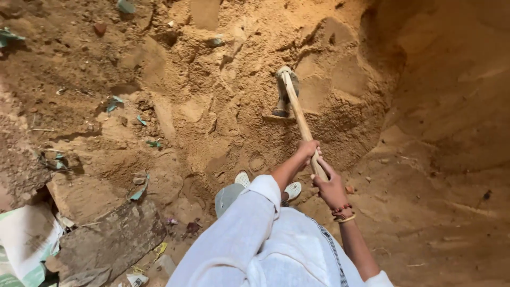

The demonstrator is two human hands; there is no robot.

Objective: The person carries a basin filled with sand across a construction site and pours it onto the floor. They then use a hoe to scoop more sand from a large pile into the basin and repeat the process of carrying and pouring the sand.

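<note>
Both my hands grip the pale wooden handle (299, 116) of a digging hoe. My left hand (308, 149) is higher on the shaft, its arm coming out of a rolled white sleeve. Just below it, my right hand (330, 187), with beaded bracelets at the wrist, is wrapped around the handle's end. The hoe's dark metal blade (283, 99) is sunk into a mound of loose sandy soil (223, 106) in front of me. My feet in white sandals (292, 189) stand at the foot of the mound.
A steep earth wall (451, 90) rises on the right. At lower left lie a flat grey stone slab (111, 239) and a white-green sack (26, 242). Scraps of green plastic litter (112, 102) dot the soil on the left.
</note>
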